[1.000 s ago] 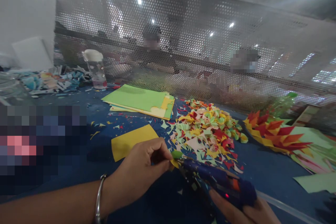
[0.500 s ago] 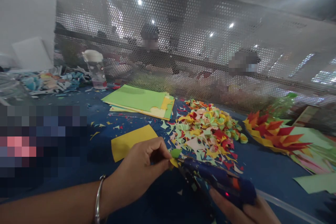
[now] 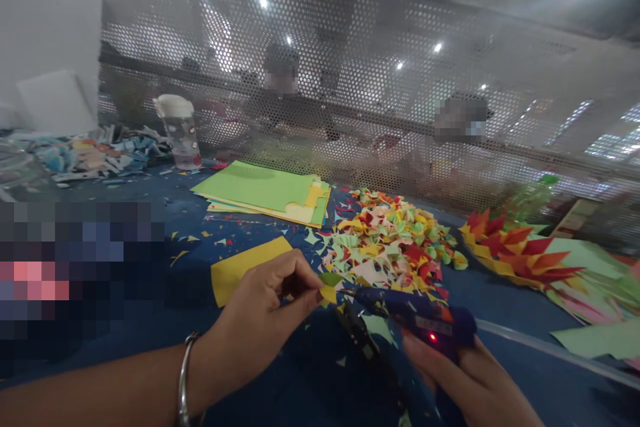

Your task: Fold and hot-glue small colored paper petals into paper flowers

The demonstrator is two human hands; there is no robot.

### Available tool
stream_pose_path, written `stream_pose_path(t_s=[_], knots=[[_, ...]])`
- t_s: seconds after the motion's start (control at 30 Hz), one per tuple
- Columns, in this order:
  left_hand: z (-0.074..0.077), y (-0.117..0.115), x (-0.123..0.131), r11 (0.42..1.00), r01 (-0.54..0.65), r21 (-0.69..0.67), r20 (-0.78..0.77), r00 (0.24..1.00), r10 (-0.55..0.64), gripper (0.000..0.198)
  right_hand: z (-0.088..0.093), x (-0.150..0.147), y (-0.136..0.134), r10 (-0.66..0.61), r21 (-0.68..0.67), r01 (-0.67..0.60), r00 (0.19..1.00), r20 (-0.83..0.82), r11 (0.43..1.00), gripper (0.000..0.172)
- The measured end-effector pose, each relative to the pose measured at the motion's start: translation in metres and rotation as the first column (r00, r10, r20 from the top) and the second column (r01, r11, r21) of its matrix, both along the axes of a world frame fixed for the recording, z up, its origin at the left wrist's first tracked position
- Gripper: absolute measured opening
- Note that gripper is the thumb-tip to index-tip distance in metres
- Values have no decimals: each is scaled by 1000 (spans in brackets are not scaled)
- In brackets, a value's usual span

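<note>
My left hand point(image 3: 263, 320) pinches a small folded paper piece point(image 3: 329, 287), yellow and green, between thumb and fingers. A metal bangle sits on that wrist. My right hand point(image 3: 463, 377) grips a dark blue glue gun point(image 3: 415, 313) with a red light on its side. The gun's nozzle touches the paper piece. Both hands hover over a blue table point(image 3: 150, 213), just in front of a pile of folded coloured paper bits point(image 3: 395, 243).
A yellow sheet point(image 3: 240, 267) lies left of the hands. A stack of green and yellow sheets point(image 3: 265, 190) lies behind it. A capped clear bottle point(image 3: 179, 130) stands far left. A red-orange-yellow paper spike piece point(image 3: 520, 253) lies right. People sit beyond a perforated screen point(image 3: 350, 80).
The right hand and glue gun have risen and swung a little toward the middle. The left hand shifted slightly up with the paper piece still pinched.
</note>
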State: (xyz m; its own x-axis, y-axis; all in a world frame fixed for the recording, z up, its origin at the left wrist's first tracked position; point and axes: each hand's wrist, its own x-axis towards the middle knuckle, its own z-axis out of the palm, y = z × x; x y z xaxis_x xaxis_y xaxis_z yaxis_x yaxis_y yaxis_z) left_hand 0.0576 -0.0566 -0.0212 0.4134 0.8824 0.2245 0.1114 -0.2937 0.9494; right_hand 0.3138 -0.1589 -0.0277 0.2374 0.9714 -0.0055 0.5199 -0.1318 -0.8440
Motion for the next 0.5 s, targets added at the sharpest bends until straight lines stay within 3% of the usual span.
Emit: stream_pose_path(t_s=[0.07, 0.13, 0.37, 0.5], knots=[[1, 1, 0, 999, 3, -40, 15, 1000, -3, 10, 1, -4, 7, 23, -61, -25, 1000, -20, 998, 51], [2, 3, 0, 998, -4, -69, 59, 998, 8, 14, 1, -5, 15, 83, -108, -87, 996, -40, 990, 58], [9, 5, 1, 963, 57, -262, 229, 973, 5, 28, 7, 7, 30, 115, -299, -172, 973, -199, 939, 56], [4, 7, 2, 948, 86, -306, 240, 971, -10, 27, 13, 4, 33, 39, -360, -88, 989, -142, 929, 55]])
